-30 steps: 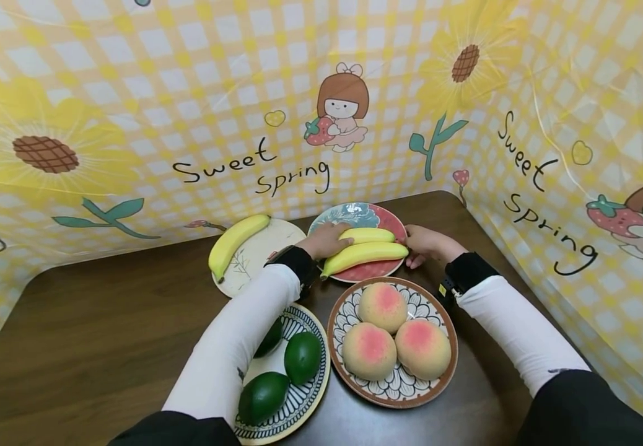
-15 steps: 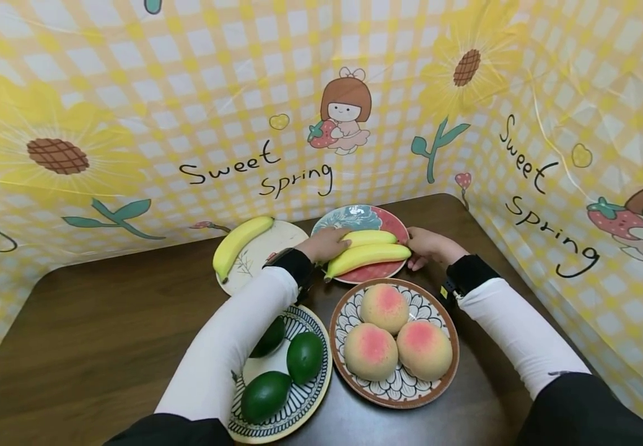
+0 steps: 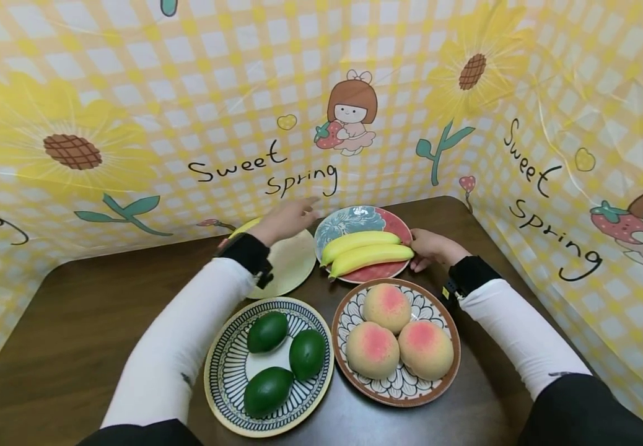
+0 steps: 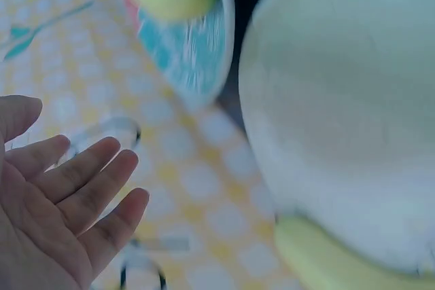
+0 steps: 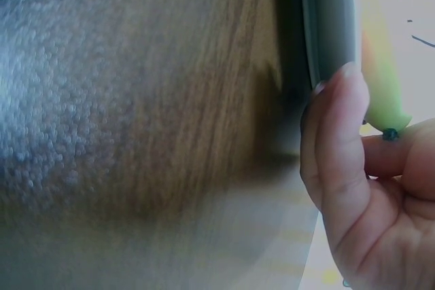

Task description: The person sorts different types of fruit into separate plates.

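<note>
Two yellow bananas lie side by side on a round blue-and-red plate at the back. My right hand holds that plate's right rim; in the right wrist view its fingers lie against the plate edge and the thumb side is by a banana tip. Extended and spread, the fingers of my left hand hold nothing over the far side of a cream plate. A third banana is on the cream plate, mostly covered by the left hand and wrist in the head view.
In front, a black-patterned plate bears three dark green fruits, avocado-like or lime-like. Beside it, a brown-rimmed plate carries three peaches. A yellow checked cloth walls the brown table at the back and right.
My left hand has let go of the bananas on the blue-and-red plate and moved left, over the cream plate. My right hand stays at the plate's rim.
</note>
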Available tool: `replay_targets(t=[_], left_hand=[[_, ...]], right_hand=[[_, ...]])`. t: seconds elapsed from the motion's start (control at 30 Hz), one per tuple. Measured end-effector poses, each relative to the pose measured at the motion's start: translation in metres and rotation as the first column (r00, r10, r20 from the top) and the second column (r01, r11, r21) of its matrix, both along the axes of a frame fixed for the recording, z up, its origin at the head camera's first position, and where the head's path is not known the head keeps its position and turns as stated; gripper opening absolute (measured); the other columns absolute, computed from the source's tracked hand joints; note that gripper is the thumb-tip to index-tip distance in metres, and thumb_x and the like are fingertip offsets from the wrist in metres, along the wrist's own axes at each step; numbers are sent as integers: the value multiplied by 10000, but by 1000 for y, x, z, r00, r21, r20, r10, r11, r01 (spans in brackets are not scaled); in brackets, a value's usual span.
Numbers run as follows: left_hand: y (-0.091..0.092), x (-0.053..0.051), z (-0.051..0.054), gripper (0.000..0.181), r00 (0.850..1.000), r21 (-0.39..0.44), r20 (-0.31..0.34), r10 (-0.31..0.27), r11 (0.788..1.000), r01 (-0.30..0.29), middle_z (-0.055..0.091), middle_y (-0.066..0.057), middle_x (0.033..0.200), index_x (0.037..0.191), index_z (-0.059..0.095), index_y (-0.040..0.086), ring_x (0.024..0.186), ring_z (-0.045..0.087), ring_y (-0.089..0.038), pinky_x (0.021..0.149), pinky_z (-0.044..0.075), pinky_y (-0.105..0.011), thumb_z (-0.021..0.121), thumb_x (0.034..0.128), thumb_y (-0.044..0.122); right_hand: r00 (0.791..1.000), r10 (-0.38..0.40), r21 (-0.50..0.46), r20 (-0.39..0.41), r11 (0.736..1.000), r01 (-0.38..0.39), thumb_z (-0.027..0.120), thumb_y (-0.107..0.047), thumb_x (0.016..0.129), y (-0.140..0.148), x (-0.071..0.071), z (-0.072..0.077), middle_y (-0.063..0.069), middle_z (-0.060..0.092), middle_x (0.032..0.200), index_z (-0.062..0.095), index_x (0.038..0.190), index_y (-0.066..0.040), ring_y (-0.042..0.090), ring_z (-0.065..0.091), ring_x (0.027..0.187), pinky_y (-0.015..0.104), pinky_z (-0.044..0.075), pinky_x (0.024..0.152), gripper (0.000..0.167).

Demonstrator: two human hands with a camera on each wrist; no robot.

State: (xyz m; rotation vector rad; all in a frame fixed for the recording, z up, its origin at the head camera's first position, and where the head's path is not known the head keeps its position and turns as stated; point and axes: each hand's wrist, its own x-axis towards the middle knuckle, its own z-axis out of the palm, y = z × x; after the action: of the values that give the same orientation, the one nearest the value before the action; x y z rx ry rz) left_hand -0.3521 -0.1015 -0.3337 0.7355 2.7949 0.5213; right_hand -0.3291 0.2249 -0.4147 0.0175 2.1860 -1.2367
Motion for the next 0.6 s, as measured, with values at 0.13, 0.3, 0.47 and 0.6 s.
replay_targets(t=[0.13, 0.3, 0.47, 0.6], left_hand=[[-36, 2, 12, 575, 998, 9, -10, 61, 998, -61, 483, -260, 1544, 1610, 293, 53, 1398, 509, -421, 1158, 422, -551, 408, 1101, 294], [-75, 8, 17, 604, 986, -3, 19, 164, 986, -164, 404, -301, 1582, 1619, 254, 38, 1453, 419, -462, 1196, 357, -590, 422, 1101, 299], [-99, 7, 15, 627, 969, -57, 32, 243, 969, -241, 394, -354, 1557, 1598, 240, -45, 1445, 402, -494, 1207, 338, -589, 432, 1088, 265], [-114, 5, 3, 626, 964, -87, 41, 263, 962, -259, 437, -372, 1513, 1573, 255, -96, 1404, 445, -507, 1182, 371, -593, 446, 1067, 220]], right_hand=[[1000, -3, -3, -3, 1000, 3, 258, -127, 1126, 1, 0, 1, 81, 543, 821, 112, 1572, 74, 83, 586, 582, 205, 565, 552, 510], [1000, -3, -1, -16, 1000, 3, 262, -120, 1123, 3, 1, 3, 83, 540, 815, 126, 1553, 94, 86, 585, 582, 208, 565, 551, 499], [1000, 7, -2, -10, 1000, -7, 257, -121, 1124, 3, 1, 4, 84, 533, 831, 104, 1566, 89, 86, 586, 594, 207, 569, 558, 513], [1000, 14, -9, -6, 1000, -14, 255, -122, 1124, 0, 2, 2, 77, 536, 813, 97, 1574, 82, 86, 586, 589, 208, 569, 556, 518]])
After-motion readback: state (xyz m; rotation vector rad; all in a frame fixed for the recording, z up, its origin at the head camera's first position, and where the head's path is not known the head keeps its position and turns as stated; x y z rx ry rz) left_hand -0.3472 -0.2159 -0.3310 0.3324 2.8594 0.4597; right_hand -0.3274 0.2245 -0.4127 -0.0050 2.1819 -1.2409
